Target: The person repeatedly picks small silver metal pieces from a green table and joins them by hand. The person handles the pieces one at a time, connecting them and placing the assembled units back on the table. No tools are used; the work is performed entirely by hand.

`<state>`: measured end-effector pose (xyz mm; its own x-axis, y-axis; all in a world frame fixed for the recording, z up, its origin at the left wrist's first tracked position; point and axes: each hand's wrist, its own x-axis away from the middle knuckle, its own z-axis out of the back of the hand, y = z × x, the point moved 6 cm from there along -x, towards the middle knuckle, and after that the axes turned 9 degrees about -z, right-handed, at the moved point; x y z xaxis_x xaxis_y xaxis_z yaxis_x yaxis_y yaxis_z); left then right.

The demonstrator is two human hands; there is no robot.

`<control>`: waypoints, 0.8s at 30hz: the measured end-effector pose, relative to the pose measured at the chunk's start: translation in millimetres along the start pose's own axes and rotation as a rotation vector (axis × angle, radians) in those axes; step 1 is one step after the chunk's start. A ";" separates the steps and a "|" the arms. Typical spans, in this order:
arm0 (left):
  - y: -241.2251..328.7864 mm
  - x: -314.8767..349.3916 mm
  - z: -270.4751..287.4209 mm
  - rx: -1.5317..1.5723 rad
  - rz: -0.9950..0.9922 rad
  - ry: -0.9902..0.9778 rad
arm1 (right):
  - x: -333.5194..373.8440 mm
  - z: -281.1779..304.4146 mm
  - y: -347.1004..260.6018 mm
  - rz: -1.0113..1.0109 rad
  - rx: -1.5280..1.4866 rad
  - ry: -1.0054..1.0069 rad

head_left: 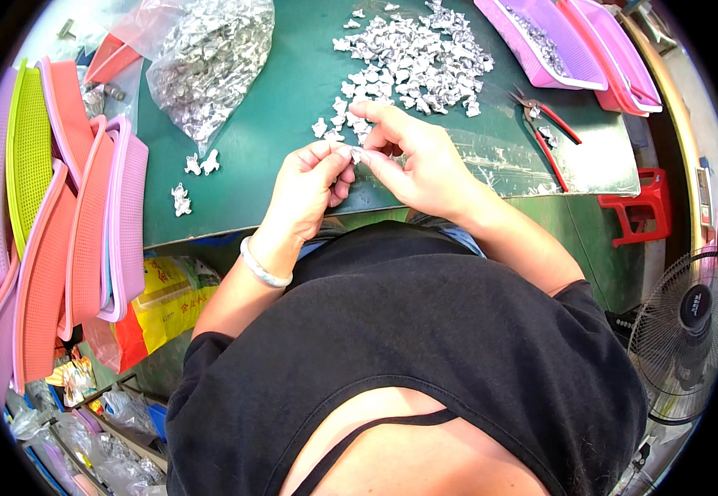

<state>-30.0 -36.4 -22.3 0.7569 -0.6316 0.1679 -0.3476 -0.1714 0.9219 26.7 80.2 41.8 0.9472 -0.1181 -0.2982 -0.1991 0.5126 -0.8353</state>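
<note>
My left hand (pixel 318 178) and my right hand (pixel 417 161) meet over the front edge of the green table (pixel 243 178). Between their fingertips is a small silver metal piece (pixel 356 155), mostly covered by the fingers. Both hands pinch it; my right index finger is raised away from the thumb. Just beyond the hands spreads a heap of small silver metal pieces (pixel 425 62). Left of my left hand lie a few separate silver figures (pixel 180 200) on the table. A bracelet (pixel 264 264) circles my left wrist.
A clear bag of silver pieces (pixel 210 74) lies at the back left. Stacked plastic baskets (pixel 49 248) crowd the left side. Red-handled pliers (pixel 545 140) rest at the right, near a purple basket (pixel 561 70). A red stool (pixel 644 211) and a fan (pixel 681 331) stand beyond the table's right end.
</note>
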 end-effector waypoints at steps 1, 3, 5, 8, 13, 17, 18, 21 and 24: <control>0.4 0.1 -0.4 -0.004 0.003 -0.001 | 0.0 -0.2 -1.2 0.021 0.011 0.010; 1.2 0.9 -1.2 -0.013 0.007 0.000 | 0.1 -0.2 -3.6 0.046 0.032 0.018; 1.0 1.6 -0.9 -0.018 0.002 0.002 | 0.1 -0.1 -6.3 0.054 0.052 0.013; 1.5 1.7 -1.0 -0.010 -0.001 -0.006 | 0.0 -1.2 -8.4 0.074 0.069 0.023; 0.7 1.2 -1.5 -0.021 -0.007 -0.033 | 0.9 -1.9 -11.1 0.118 0.099 0.031; -0.9 0.8 -1.2 -0.022 -0.001 -0.060 | 1.3 -3.8 -13.0 0.129 0.107 0.031; -1.6 0.6 -0.8 -0.012 0.003 -0.068 | 1.3 -4.2 -13.2 0.128 0.107 0.024; 0.1 1.1 -1.1 -0.016 -0.015 -0.086 | 1.2 -5.0 -13.5 0.127 0.106 0.013; -0.7 1.2 -0.3 -0.018 -0.004 -0.083 | 0.6 -5.2 -12.6 0.108 0.098 0.010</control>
<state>-28.7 -36.9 -22.7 0.7098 -0.6913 0.1351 -0.3336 -0.1609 0.9289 28.5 69.3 49.8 0.9190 -0.0658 -0.3887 -0.2736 0.6035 -0.7490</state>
